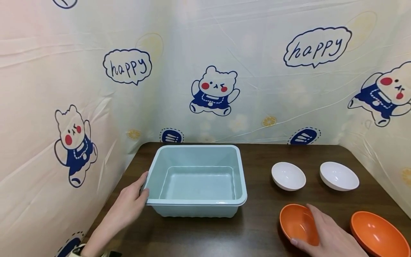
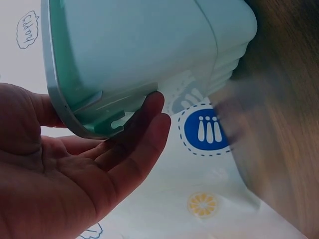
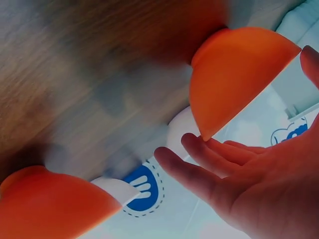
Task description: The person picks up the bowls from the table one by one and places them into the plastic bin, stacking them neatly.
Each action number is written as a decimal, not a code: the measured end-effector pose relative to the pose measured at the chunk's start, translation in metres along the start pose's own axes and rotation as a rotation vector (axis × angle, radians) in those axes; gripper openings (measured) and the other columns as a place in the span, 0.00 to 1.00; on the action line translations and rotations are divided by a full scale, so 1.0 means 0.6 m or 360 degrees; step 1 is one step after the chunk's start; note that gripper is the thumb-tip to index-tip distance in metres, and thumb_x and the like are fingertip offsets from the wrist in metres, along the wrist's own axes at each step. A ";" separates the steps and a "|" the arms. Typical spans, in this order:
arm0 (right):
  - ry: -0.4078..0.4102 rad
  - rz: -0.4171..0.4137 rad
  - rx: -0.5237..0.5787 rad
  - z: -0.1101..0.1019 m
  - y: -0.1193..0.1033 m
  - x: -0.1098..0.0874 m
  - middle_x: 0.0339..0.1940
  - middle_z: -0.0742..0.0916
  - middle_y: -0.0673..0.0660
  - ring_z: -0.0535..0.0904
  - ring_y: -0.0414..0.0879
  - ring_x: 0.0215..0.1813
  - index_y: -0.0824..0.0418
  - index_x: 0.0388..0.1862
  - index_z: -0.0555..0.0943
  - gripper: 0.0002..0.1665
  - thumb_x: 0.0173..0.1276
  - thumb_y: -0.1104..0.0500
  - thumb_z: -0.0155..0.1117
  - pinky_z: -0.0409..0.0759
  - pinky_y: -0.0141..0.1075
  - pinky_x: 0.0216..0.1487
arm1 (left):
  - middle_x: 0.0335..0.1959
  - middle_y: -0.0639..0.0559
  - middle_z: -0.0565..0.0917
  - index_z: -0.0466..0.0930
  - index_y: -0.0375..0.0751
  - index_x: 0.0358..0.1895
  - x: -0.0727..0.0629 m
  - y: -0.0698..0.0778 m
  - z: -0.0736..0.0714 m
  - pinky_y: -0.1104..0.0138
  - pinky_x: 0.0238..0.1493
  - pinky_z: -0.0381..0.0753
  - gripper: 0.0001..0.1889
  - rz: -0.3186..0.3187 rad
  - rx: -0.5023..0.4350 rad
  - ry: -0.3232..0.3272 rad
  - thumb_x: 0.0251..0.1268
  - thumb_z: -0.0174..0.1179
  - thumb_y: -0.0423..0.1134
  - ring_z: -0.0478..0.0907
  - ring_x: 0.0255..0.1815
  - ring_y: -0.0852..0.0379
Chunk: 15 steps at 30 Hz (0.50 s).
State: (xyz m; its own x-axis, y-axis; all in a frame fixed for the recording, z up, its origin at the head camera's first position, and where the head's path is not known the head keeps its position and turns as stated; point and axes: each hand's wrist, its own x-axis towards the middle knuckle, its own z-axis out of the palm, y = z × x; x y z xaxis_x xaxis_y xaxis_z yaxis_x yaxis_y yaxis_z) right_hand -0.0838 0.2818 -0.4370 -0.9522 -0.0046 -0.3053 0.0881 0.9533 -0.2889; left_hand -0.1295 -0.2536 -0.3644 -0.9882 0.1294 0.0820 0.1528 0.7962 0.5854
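Observation:
In the head view, a pale blue plastic basin (image 1: 196,202) stands on the table's left half. My left hand (image 1: 130,201) holds it by the left rim near the front corner. The left wrist view has that hand (image 2: 99,164) with its fingers curled under the basin's rim (image 2: 57,94). To the right, my right hand (image 1: 330,232) spans a small orange bowl (image 1: 297,223), thumb at the near rim and fingers at the far rim. In the right wrist view, this hand's (image 3: 249,174) fingers are fairly straight, their tips against the bowl's (image 3: 239,74) rim.
Two white bowls (image 1: 288,176) (image 1: 339,176) stand behind the orange bowl. A larger orange bowl (image 1: 379,233) sits at the right front. Everything rests on a dark brown wooden table (image 1: 257,228). A printed curtain (image 1: 257,100) surrounds the table at the back and sides.

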 end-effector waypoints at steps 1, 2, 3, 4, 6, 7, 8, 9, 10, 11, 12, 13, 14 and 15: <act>-0.0018 0.0012 -0.0004 0.000 0.001 0.000 0.60 0.79 0.76 0.80 0.59 0.48 0.75 0.77 0.57 0.79 0.51 0.16 0.69 0.86 0.61 0.42 | 0.78 0.25 0.62 0.53 0.21 0.80 0.000 0.000 0.000 0.36 0.67 0.70 0.31 0.0003 -0.0004 0.0002 0.82 0.48 0.33 0.65 0.75 0.31; -0.0035 0.0018 -0.0006 0.001 0.001 0.000 0.60 0.79 0.76 0.80 0.58 0.47 0.75 0.77 0.57 0.79 0.51 0.16 0.69 0.86 0.61 0.41 | 0.78 0.25 0.62 0.53 0.21 0.80 0.000 -0.001 0.000 0.36 0.67 0.70 0.31 0.0006 -0.0010 0.0004 0.82 0.48 0.33 0.65 0.75 0.31; -0.0052 0.0030 -0.0006 0.001 0.002 -0.001 0.60 0.79 0.75 0.79 0.57 0.46 0.75 0.77 0.57 0.80 0.49 0.16 0.70 0.86 0.60 0.41 | 0.78 0.25 0.62 0.53 0.21 0.80 0.000 -0.001 0.000 0.37 0.67 0.71 0.31 0.0010 -0.0014 0.0007 0.82 0.47 0.33 0.65 0.75 0.31; -0.0067 0.0030 -0.0007 0.001 0.003 -0.002 0.60 0.79 0.75 0.79 0.57 0.46 0.75 0.77 0.57 0.80 0.49 0.16 0.70 0.86 0.60 0.41 | 0.78 0.25 0.62 0.54 0.20 0.80 0.000 -0.002 0.001 0.37 0.67 0.71 0.30 0.0014 -0.0019 0.0012 0.82 0.47 0.32 0.65 0.75 0.31; -0.0081 0.0014 -0.0008 0.002 0.005 -0.003 0.61 0.79 0.74 0.79 0.56 0.45 0.75 0.77 0.57 0.81 0.47 0.16 0.72 0.86 0.59 0.41 | 0.78 0.25 0.62 0.54 0.20 0.80 -0.001 -0.003 0.001 0.37 0.67 0.71 0.30 0.0021 -0.0028 0.0020 0.82 0.47 0.32 0.66 0.75 0.31; -0.0088 0.0005 -0.0004 0.002 0.005 -0.004 0.62 0.79 0.74 0.79 0.56 0.46 0.75 0.78 0.57 0.81 0.47 0.17 0.73 0.86 0.59 0.42 | 0.78 0.25 0.62 0.54 0.20 0.80 -0.001 -0.003 0.001 0.37 0.67 0.71 0.30 0.0025 -0.0032 0.0022 0.82 0.47 0.32 0.66 0.75 0.31; -0.0091 -0.0009 0.0000 0.003 0.006 -0.004 0.63 0.78 0.75 0.79 0.56 0.47 0.75 0.78 0.56 0.82 0.47 0.17 0.73 0.86 0.60 0.42 | 0.78 0.25 0.62 0.54 0.21 0.80 -0.001 -0.003 0.001 0.37 0.67 0.71 0.30 0.0026 -0.0036 0.0022 0.82 0.47 0.32 0.66 0.75 0.31; -0.0089 -0.0022 0.0004 0.003 0.008 -0.004 0.64 0.77 0.77 0.79 0.57 0.48 0.75 0.78 0.55 0.82 0.47 0.18 0.74 0.86 0.60 0.43 | 0.78 0.26 0.62 0.54 0.21 0.80 -0.001 -0.003 0.001 0.37 0.67 0.71 0.30 0.0027 -0.0041 0.0019 0.82 0.47 0.32 0.66 0.75 0.32; -0.0089 -0.0034 0.0015 0.004 0.009 -0.003 0.65 0.76 0.78 0.79 0.58 0.49 0.76 0.78 0.54 0.82 0.47 0.18 0.74 0.86 0.60 0.43 | 0.78 0.26 0.62 0.54 0.21 0.80 -0.001 -0.003 0.001 0.37 0.67 0.71 0.30 0.0030 -0.0042 0.0020 0.82 0.47 0.32 0.66 0.75 0.32; -0.0090 -0.0042 0.0026 0.005 0.011 -0.002 0.66 0.75 0.79 0.79 0.59 0.51 0.76 0.79 0.54 0.82 0.47 0.19 0.75 0.86 0.60 0.43 | 0.78 0.26 0.63 0.54 0.22 0.80 0.000 -0.002 0.001 0.37 0.67 0.71 0.30 0.0031 -0.0044 0.0019 0.82 0.47 0.32 0.66 0.75 0.32; -0.0094 -0.0047 0.0040 0.006 0.013 -0.001 0.66 0.74 0.80 0.79 0.60 0.52 0.76 0.79 0.53 0.82 0.48 0.19 0.75 0.87 0.61 0.43 | 0.78 0.27 0.62 0.54 0.22 0.80 0.000 -0.002 0.001 0.37 0.67 0.72 0.30 0.0030 -0.0046 0.0015 0.83 0.47 0.33 0.66 0.75 0.32; -0.0100 -0.0048 0.0055 0.007 0.015 0.001 0.67 0.73 0.81 0.79 0.61 0.53 0.76 0.79 0.52 0.82 0.48 0.20 0.75 0.86 0.61 0.43 | 0.78 0.27 0.62 0.54 0.23 0.80 0.000 -0.001 0.002 0.37 0.67 0.72 0.30 0.0028 -0.0049 0.0012 0.83 0.47 0.33 0.66 0.75 0.33; -0.0103 -0.0053 0.0071 0.008 0.018 0.003 0.68 0.72 0.82 0.79 0.62 0.54 0.76 0.79 0.52 0.82 0.49 0.20 0.76 0.86 0.61 0.44 | 0.78 0.27 0.62 0.54 0.23 0.80 0.001 -0.001 0.002 0.38 0.67 0.72 0.30 0.0027 -0.0051 0.0009 0.83 0.47 0.33 0.66 0.75 0.33; -0.0102 -0.0057 0.0088 0.008 0.020 0.004 0.69 0.72 0.82 0.78 0.63 0.55 0.76 0.79 0.52 0.82 0.49 0.21 0.76 0.86 0.61 0.44 | 0.78 0.27 0.63 0.54 0.23 0.81 0.001 -0.001 0.002 0.38 0.67 0.72 0.30 0.0026 -0.0051 0.0006 0.83 0.48 0.33 0.66 0.75 0.33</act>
State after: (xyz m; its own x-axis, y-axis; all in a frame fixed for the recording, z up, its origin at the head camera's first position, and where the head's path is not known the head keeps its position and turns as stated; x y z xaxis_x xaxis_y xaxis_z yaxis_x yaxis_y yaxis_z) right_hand -0.0837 0.2916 -0.4457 -0.9344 -0.0593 -0.3511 0.0722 0.9341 -0.3497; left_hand -0.1301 -0.2535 -0.3657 -0.9856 0.1399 0.0949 0.1686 0.7747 0.6094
